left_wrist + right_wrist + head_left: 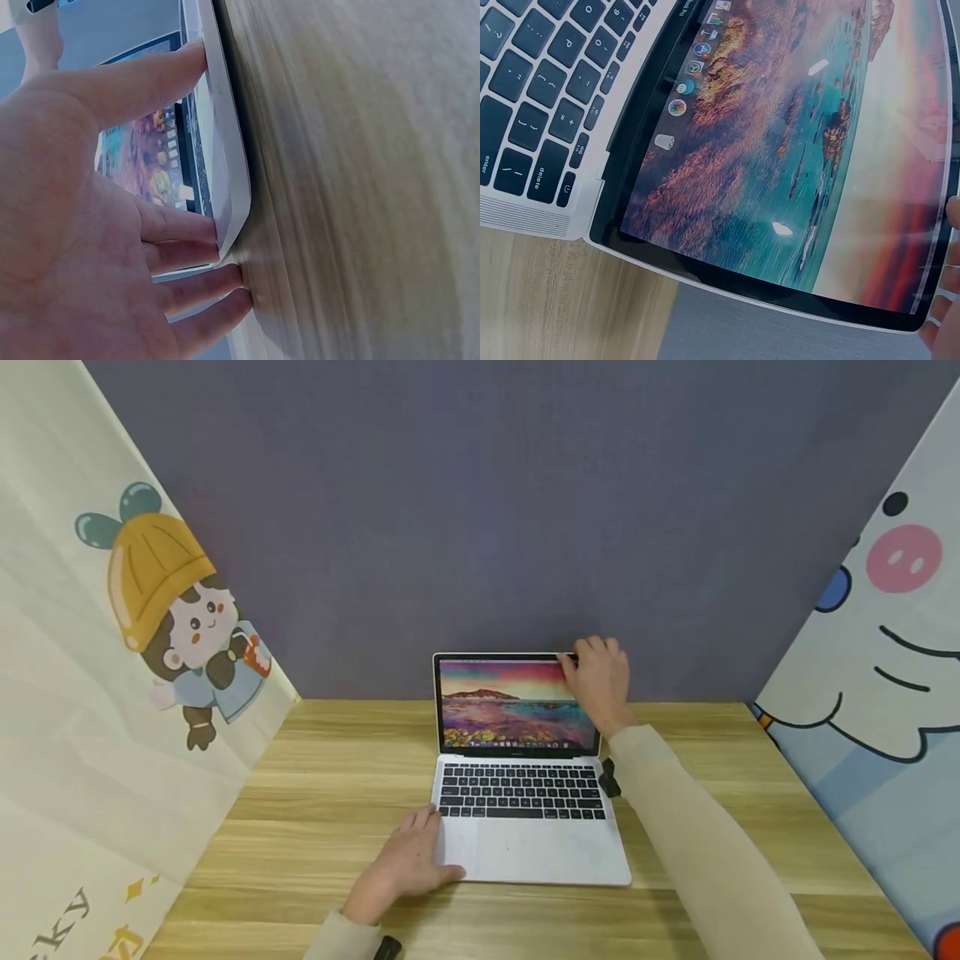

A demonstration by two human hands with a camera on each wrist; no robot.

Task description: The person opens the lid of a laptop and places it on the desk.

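A silver laptop stands opened on the wooden table, its lit screen showing a colourful seaside picture and a row of icons. My right hand grips the screen's upper right corner, thumb on the front and fingers over the top edge. Only its fingertips show at the edge of the right wrist view. At the base's front left corner rests my left hand. In the left wrist view its thumb touches the front edge, while fairly straight fingers reach the corner and the tabletop.
Behind the laptop rises a grey wall panel, close to the screen. Cloth with a cartoon child borders the table on the left. Another cloth with a pig face borders it on the right.
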